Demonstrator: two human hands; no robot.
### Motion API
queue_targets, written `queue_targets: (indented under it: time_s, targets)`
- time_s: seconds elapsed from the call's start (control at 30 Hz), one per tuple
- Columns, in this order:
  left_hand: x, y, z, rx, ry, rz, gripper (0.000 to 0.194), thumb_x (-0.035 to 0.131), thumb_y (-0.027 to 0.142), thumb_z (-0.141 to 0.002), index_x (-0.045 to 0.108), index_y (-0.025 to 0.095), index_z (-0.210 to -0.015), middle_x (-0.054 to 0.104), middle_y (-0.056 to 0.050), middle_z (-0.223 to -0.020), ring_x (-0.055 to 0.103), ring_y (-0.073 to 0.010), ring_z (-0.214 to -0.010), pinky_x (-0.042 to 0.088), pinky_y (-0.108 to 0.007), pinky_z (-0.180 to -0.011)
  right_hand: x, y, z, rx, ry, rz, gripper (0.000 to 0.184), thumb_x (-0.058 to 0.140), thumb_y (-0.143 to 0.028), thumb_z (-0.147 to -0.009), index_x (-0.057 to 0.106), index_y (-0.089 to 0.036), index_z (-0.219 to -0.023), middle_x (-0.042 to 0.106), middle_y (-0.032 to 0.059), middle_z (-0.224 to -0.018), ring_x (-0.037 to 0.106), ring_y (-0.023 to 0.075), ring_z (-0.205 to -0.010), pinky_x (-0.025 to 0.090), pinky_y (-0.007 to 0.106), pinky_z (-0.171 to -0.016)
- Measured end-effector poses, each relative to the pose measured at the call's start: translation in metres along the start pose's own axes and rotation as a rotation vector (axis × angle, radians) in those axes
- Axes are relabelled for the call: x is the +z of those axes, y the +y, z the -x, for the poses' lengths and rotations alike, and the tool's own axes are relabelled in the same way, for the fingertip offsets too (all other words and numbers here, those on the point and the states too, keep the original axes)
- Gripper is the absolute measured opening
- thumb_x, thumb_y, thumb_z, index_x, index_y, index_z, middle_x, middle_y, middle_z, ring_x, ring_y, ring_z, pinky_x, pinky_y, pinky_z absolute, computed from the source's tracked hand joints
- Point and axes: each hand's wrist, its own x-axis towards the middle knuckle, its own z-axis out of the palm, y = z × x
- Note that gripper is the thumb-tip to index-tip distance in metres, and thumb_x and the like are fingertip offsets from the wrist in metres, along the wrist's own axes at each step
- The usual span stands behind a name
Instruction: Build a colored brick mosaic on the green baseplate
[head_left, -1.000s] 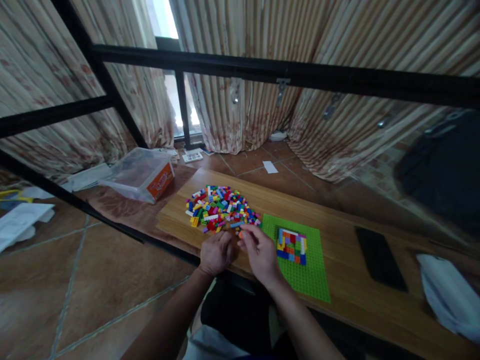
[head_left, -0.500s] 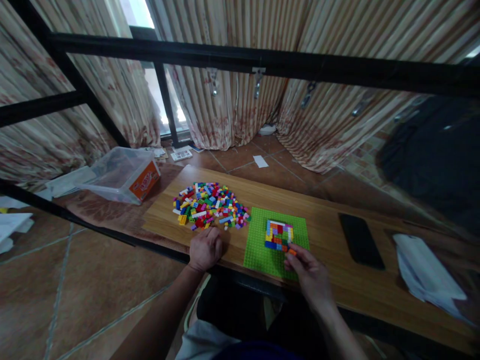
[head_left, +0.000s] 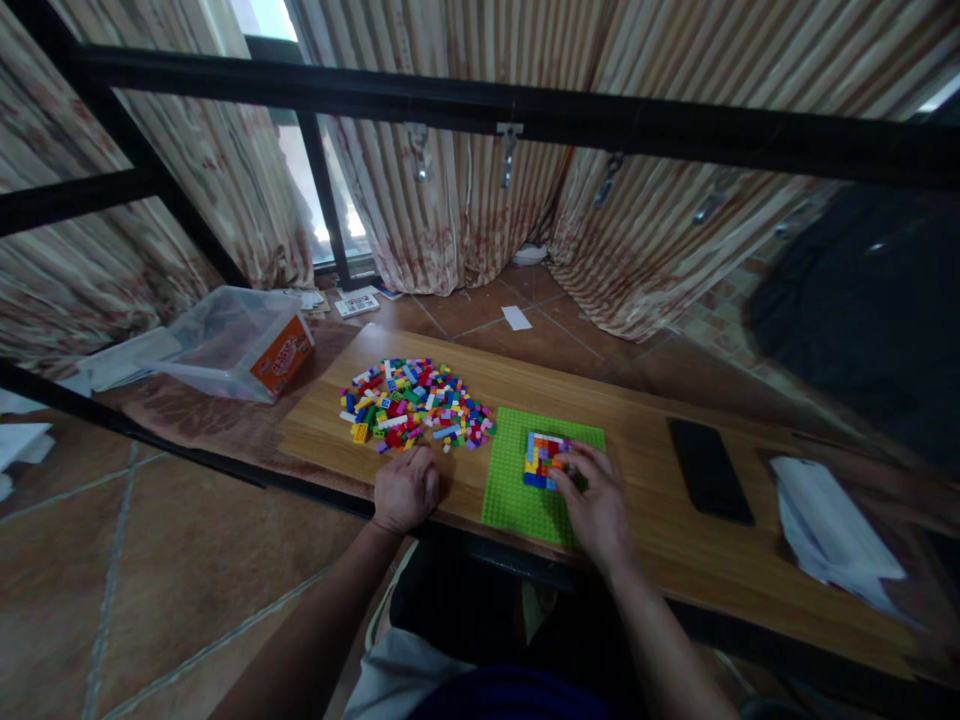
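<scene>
My left hand (head_left: pixel 407 490) is closed in a fist on the table's near edge, just below the pile of loose toy bricks (head_left: pixel 420 400); no brick shows in it. My right hand (head_left: pixel 596 500) pinches a small orange toy brick (head_left: pixel 558 463) over the multicoloured block of bricks (head_left: pixel 535 467). That block is built on a green baseplate (head_left: pixel 510 500) and has blue, white, yellow and red pieces. The fingers hide its right side. Whether the orange brick touches the block, I cannot tell.
A black phone-like slab (head_left: pixel 709 470) and a white plastic packet (head_left: pixel 832 525) lie to the right on the wooden table (head_left: pixel 645 440). Left of the table stands a clear plastic bin (head_left: pixel 225 345) with an orange label. A black metal rail (head_left: pixel 450 95) crosses in front of the curtains.
My right hand has moved up and inward from the block's lower right corner to over the block, carrying the orange brick. The left fist stays in place; the view has shifted slightly.
</scene>
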Motion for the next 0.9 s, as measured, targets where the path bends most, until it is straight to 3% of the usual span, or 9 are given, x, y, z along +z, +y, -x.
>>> queue_targets:
  time_s: [0.47, 0.77, 0.9]
  targets:
    - [0.001, 0.0, 0.0, -0.017, -0.011, 0.01, 0.019, 0.037, 0.019, -0.086, 0.052, 0.02, -0.076, 0.058, -0.003, -0.068, 0.055, -0.0159, -0.067, 0.041, -0.026, -0.063, 0.015, 0.015, -0.002, 0.07, 0.09, -0.05, 0.026, 0.061, -0.046, -0.078, 0.073, -0.026, -0.088, 0.055, 0.0081, -0.122, 0.049, 0.0247, -0.114, 0.037, 0.045, -0.098]
    - [0.0, 0.001, 0.0, -0.04, -0.037, 0.002, 0.019, 0.038, 0.02, -0.086, 0.053, 0.02, -0.075, 0.058, -0.003, -0.068, 0.055, -0.0158, -0.066, 0.041, -0.026, -0.062, 0.013, 0.017, -0.005, 0.107, 0.087, -0.076, 0.032, 0.064, -0.048, -0.074, 0.072, -0.024, -0.094, 0.057, 0.0095, -0.12, 0.052, 0.0246, -0.112, 0.038, 0.046, -0.098]
    - [0.0, 0.0, 0.001, -0.026, -0.029, 0.011, 0.019, 0.038, 0.02, -0.086, 0.054, 0.02, -0.077, 0.059, -0.003, -0.069, 0.056, -0.0158, -0.066, 0.041, -0.026, -0.063, 0.01, 0.02, -0.011, 0.156, 0.1, -0.108, 0.037, 0.057, -0.051, -0.079, 0.07, -0.022, -0.099, 0.06, 0.0101, -0.117, 0.054, 0.0235, -0.109, 0.039, 0.045, -0.098]
